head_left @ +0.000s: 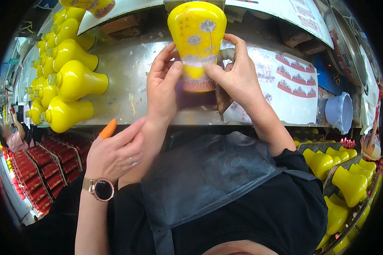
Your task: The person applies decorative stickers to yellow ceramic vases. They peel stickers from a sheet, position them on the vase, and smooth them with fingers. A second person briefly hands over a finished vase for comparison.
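Observation:
A glossy yellow vase-shaped bottle (195,32) is between my two hands, its wide end away from me. Grey lotus flowers and a few dark characters decorate its side, and a patterned reddish band (198,83) rings the narrow end near me. My left hand (162,87) grips its left side, fingers curled behind and thumb on the near face. From the right, my right hand (240,80) holds it, thumb pressed on the pale strip above the band. The fingertips behind the bottle are hidden.
Several plain yellow bottles (78,80) cluster on the left of the metal table (119,102). Printed decal sheets (295,89) lie to the right, near a pale blue bucket (339,112). Another person's hand (117,148), with watch and orange finger cover, is at lower left. More bottles (349,182) fill racks at lower right.

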`<state>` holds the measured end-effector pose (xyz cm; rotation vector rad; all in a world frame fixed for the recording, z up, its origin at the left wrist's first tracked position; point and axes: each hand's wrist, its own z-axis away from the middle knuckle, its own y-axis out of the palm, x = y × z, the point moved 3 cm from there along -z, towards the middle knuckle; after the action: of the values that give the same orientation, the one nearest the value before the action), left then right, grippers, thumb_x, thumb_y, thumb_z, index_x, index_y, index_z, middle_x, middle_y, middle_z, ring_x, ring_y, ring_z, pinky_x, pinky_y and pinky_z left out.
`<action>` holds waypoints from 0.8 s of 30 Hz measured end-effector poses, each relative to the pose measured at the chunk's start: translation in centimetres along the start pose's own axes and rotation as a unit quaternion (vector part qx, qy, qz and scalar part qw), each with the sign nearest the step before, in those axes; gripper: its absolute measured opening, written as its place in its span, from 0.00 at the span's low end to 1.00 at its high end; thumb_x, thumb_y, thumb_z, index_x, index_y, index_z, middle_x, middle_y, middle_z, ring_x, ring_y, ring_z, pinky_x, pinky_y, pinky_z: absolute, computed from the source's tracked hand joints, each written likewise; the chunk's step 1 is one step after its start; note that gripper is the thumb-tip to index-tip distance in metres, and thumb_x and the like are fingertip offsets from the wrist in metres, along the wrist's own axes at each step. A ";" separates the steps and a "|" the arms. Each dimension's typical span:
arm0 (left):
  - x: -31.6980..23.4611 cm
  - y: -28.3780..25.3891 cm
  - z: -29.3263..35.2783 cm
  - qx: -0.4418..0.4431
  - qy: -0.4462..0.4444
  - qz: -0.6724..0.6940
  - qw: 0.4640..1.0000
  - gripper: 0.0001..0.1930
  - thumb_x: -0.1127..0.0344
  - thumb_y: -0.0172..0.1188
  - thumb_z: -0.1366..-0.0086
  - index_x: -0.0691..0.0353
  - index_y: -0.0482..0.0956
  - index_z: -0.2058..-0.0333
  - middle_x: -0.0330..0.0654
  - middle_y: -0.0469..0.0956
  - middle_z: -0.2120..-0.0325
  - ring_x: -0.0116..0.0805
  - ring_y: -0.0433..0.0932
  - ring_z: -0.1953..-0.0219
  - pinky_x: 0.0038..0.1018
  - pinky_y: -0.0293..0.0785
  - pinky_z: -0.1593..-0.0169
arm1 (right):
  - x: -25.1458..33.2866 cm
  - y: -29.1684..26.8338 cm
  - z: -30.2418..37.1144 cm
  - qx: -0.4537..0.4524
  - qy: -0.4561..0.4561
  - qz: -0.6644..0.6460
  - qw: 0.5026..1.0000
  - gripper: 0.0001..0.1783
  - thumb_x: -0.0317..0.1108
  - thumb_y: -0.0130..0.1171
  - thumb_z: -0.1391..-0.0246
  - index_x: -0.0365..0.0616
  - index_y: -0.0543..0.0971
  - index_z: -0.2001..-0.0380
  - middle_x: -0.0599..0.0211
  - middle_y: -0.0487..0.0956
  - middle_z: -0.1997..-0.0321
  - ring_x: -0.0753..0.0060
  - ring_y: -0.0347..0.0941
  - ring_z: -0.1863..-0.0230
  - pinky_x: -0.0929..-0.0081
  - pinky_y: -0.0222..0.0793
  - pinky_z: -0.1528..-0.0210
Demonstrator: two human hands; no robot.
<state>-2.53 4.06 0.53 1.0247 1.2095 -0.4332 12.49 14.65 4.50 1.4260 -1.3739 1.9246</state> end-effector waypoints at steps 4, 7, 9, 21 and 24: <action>-0.3 0.2 0.2 0.014 0.002 -0.012 1.000 0.25 0.67 0.58 0.28 0.63 0.69 0.34 0.41 0.75 0.49 0.27 0.75 0.51 0.27 0.72 0.41 | -0.3 -0.1 0.1 0.015 0.013 0.000 1.000 0.48 0.49 0.70 0.54 0.37 0.62 0.34 0.35 0.82 0.56 0.40 0.83 0.55 0.56 0.77 0.50; -0.5 0.2 0.1 0.017 -0.006 -0.001 1.000 0.25 0.70 0.61 0.29 0.63 0.70 0.35 0.40 0.75 0.48 0.26 0.74 0.50 0.27 0.72 0.40 | -0.8 -0.4 0.0 0.042 0.017 -0.060 0.997 0.47 0.50 0.68 0.49 0.38 0.62 0.33 0.37 0.82 0.55 0.48 0.84 0.58 0.61 0.78 0.52; -0.6 0.3 0.2 0.016 0.000 -0.012 1.000 0.24 0.69 0.60 0.29 0.63 0.70 0.36 0.40 0.75 0.48 0.26 0.74 0.50 0.27 0.72 0.40 | -1.1 -0.5 0.0 0.064 0.006 -0.098 0.993 0.45 0.49 0.65 0.45 0.37 0.61 0.31 0.41 0.79 0.50 0.58 0.82 0.57 0.67 0.77 0.52; -1.6 1.3 -0.4 0.042 0.013 -0.053 0.998 0.35 0.70 0.63 0.32 0.61 0.58 0.30 0.47 0.66 0.38 0.35 0.69 0.40 0.34 0.67 0.33 | -2.0 -0.4 0.2 0.070 -0.026 -0.117 0.990 0.42 0.45 0.63 0.41 0.37 0.60 0.30 0.39 0.82 0.53 0.57 0.84 0.59 0.66 0.78 0.54; -1.5 1.7 -0.5 0.029 0.020 -0.068 0.997 0.36 0.68 0.67 0.35 0.61 0.60 0.31 0.43 0.68 0.41 0.30 0.71 0.47 0.30 0.73 0.40 | -1.9 -0.2 0.1 0.061 -0.032 -0.118 0.991 0.43 0.45 0.64 0.41 0.37 0.60 0.30 0.39 0.82 0.52 0.57 0.84 0.59 0.66 0.78 0.54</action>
<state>-2.03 5.00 2.62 1.0091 1.3145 -0.5588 13.50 15.10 2.94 1.6409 -1.0736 1.8498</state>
